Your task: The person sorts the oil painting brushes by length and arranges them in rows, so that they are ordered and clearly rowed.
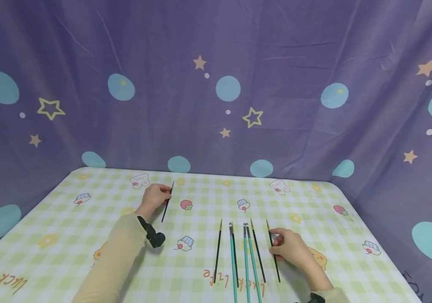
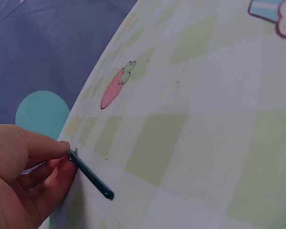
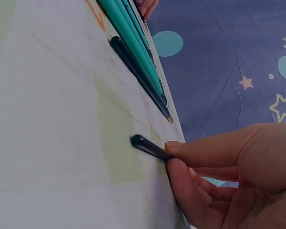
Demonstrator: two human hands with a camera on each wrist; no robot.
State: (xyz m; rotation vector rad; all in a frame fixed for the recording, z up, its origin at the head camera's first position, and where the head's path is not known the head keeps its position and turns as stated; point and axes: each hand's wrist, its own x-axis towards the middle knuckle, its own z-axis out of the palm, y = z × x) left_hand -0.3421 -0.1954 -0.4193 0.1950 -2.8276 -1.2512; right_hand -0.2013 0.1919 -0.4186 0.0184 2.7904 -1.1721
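My left hand (image 1: 156,196) pinches a thin black paintbrush (image 1: 165,210) at the far left part of the table, its bristle tip pointing away. In the left wrist view the dark handle end (image 2: 99,182) juts out past the thumb and fingers. My right hand (image 1: 289,247) pinches another black paintbrush (image 1: 275,261) between thumb and fingers; its handle end (image 3: 150,147) shows in the right wrist view. Left of that hand lie three teal-handled brushes (image 1: 246,269) and three black brushes (image 1: 218,252), roughly side by side, bristles toward the back.
A green-and-white checked tablecloth (image 1: 98,210) with printed cupcakes, strawberries and lettering covers the table. Behind the table's far edge hangs a purple curtain (image 1: 284,139) with stars and teal dots. A black wrist device (image 1: 154,236) sits on my left wrist.
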